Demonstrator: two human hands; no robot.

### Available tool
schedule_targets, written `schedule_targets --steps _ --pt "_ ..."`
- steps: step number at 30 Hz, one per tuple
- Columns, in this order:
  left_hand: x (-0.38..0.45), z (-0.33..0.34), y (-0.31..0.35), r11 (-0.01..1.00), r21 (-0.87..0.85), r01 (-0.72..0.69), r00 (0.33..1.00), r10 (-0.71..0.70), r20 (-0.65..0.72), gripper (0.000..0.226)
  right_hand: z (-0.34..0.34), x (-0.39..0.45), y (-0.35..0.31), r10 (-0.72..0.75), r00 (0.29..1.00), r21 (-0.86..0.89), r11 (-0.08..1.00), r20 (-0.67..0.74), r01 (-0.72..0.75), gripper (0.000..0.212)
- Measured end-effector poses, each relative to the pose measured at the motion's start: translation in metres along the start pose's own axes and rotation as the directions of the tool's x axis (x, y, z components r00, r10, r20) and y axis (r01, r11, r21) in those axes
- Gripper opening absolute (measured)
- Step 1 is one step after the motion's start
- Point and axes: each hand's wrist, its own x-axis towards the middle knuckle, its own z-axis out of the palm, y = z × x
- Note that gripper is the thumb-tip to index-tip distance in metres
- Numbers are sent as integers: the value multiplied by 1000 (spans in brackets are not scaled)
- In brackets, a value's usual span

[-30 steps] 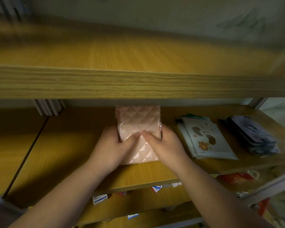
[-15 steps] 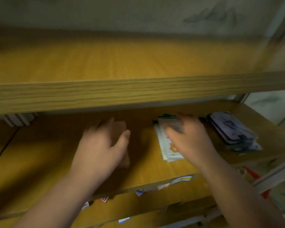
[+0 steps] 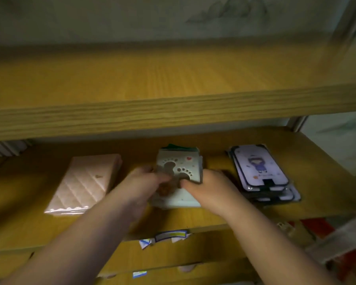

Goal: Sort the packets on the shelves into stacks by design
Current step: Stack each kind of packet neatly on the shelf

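Note:
Three stacks of packets lie on the middle wooden shelf (image 3: 224, 214). A pink quilted stack (image 3: 84, 182) rests at the left, untouched. In the centre is a pale stack with footprint cut-outs and a red heart (image 3: 180, 165), with a green packet edge showing behind it. My left hand (image 3: 140, 190) grips its left side and my right hand (image 3: 212, 190) grips its right side, thumbs on top. At the right lies a stack of packets with a cartoon girl in purple (image 3: 259, 167). The view is slightly blurred.
The upper shelf board (image 3: 173, 112) overhangs the stacks. Small blue and white packets (image 3: 169, 236) poke out from the shelf below. Red items (image 3: 317, 227) sit at the lower right. A metal upright (image 3: 296, 122) stands at the back right.
Both hands let go of the pink quilted stack and moved right. They now hold the footprint stack, and the view has shifted so the pink stack lies at the left.

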Motion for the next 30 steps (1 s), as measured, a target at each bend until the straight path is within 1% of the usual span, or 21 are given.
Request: schedule_targets --steps 1,2,4,5,6,7,9,11,12,14,16,17,19,20,21,23,26,28,30 --pt "3 -1 5 995 -62 74 996 -76 -38 23 -1 1 1 -10 1000 -8 1000 12 10 65" --pt "5 -2 11 985 -99 139 989 -143 -40 22 -2 1 2 -11 999 2 1000 34 11 67" --pt "5 1 19 961 -131 244 970 -240 46 16 -4 1 4 -2 995 88 996 97 -6 65" --pt "4 2 21 959 -102 263 963 -255 84 13 -5 1 5 0 992 150 988 125 -19 59" --pt "3 4 20 968 -56 244 966 -238 97 13 -6 0 6 -1 989 214 976 145 -30 53" --pt "3 4 18 981 -23 194 978 -192 84 15 -6 0 8 -3 987 270 962 158 -40 46" --pt "0 4 13 997 -15 74 996 -73 45 24 -6 0 11 -13 983 388 920 183 -60 30" --pt "-6 1 7 999 2 -48 999 48 17 31 -7 -2 11 -28 983 523 849 183 -74 22" --pt "-10 0 5 992 39 -122 993 122 -2 32 -7 -2 10 -44 986 583 811 158 -57 22" --pt "-17 -1 1 959 100 -266 962 270 -28 30 -2 -1 7 -90 996 633 773 28 52 25" --pt "-22 -3 -6 913 121 -389 920 392 -2 33 6 -3 7 -155 983 590 786 -101 185 28" --pt "-23 -5 -10 881 147 -451 892 452 26 39 10 -6 8 -189 974 566 792 -127 228 29" --pt "-24 -8 -21 813 224 -537 842 532 86 58 19 -10 13 -246 960 531 800 -133 278 30" --pt "-23 -8 -26 793 250 -556 830 549 103 65 24 -12 17 -268 955 507 810 -127 294 28" --pt "-21 -8 -32 780 269 -565 823 557 114 68 27 -14 20 -281 952 476 825 -124 306 25" --pt "-18 -8 -44 771 281 -571 819 558 132 67 32 -15 25 -290 945 419 848 -148 326 21" --pt "-15 -11 -50 760 291 -581 810 575 117 65 36 -16 25 -289 931 378 855 -222 356 21" --pt "-15 -15 -45 757 289 -585 807 579 115 62 34 -15 20 -238 924 307 893 -298 329 22" --pt "-12 -18 -36 777 340 -529 843 527 109 52 27 -12 12 -169 941 277 927 -293 252 31"
